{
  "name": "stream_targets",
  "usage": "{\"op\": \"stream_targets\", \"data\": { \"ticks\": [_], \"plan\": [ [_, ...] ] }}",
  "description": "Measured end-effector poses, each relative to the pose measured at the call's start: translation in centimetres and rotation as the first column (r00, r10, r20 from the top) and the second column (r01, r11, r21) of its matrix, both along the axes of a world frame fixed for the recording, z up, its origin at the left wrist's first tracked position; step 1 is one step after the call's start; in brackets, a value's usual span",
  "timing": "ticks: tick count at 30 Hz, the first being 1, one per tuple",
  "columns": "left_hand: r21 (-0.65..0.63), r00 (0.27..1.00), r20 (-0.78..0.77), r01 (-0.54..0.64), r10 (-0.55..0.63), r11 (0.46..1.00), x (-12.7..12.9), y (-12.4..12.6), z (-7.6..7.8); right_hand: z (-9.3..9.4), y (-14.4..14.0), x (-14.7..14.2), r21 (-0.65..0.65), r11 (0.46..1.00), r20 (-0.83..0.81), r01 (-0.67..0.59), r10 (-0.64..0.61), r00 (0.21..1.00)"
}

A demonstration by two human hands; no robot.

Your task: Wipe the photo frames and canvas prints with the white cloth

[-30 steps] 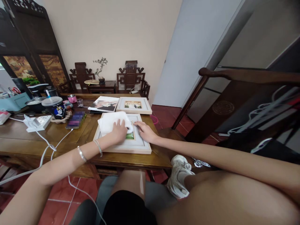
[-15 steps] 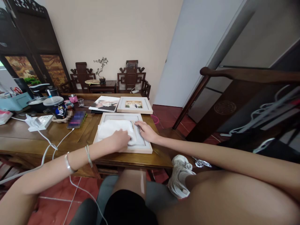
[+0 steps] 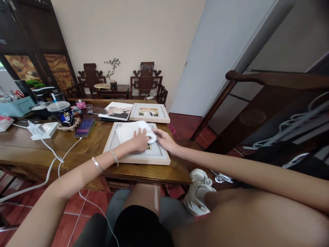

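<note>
A light wood picture frame (image 3: 144, 159) lies flat near the table's front edge, with a pale mat and a small picture that is mostly covered. Over its middle and upper part lies a bunched white cloth (image 3: 128, 132). My left hand (image 3: 141, 140) grips this cloth from above, its fingers bent and pressed into the folds. From the right, my right hand (image 3: 166, 141) reaches over the frame, fingers stretched and thumb a little apart. Its fingertips are at the cloth's right edge; whether they touch it is hard to tell.
Behind lie a second framed picture (image 3: 150, 118) and a photo print (image 3: 117, 111). Leftward are a phone (image 3: 84, 128) on a cable, a power strip (image 3: 43, 131), a lidded cup (image 3: 63, 115) and a blue holder (image 3: 16, 106). A wooden chair (image 3: 253, 116) stands at right.
My left hand has moved the cloth up and right across the frame, uncovering its lower part. The right hand stays near the frame's right side, its fingertips now by the cloth.
</note>
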State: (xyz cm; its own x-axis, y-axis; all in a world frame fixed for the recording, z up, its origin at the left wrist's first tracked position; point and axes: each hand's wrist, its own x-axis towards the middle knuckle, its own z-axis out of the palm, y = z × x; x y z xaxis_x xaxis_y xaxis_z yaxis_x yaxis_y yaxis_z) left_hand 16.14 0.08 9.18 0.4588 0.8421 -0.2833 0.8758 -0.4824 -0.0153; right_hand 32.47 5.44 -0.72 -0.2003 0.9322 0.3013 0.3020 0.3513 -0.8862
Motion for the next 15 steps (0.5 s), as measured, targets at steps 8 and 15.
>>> {"op": "stream_targets", "data": {
  "ticks": [8, 15],
  "plan": [
    [-0.019, 0.997, 0.063, 0.045, -0.044, 0.999, 0.5, -0.2, -0.6, 0.8, -0.1, 0.0, -0.193, 0.981, -0.219, -0.018, -0.025, 0.976],
    [0.046, 0.975, -0.012, 0.221, -0.220, 0.974, -0.4, -5.2, 0.0, 1.1, -0.1, 0.0, -0.228, 0.972, -0.164, 0.056, -0.095, 0.982]
  ]
}}
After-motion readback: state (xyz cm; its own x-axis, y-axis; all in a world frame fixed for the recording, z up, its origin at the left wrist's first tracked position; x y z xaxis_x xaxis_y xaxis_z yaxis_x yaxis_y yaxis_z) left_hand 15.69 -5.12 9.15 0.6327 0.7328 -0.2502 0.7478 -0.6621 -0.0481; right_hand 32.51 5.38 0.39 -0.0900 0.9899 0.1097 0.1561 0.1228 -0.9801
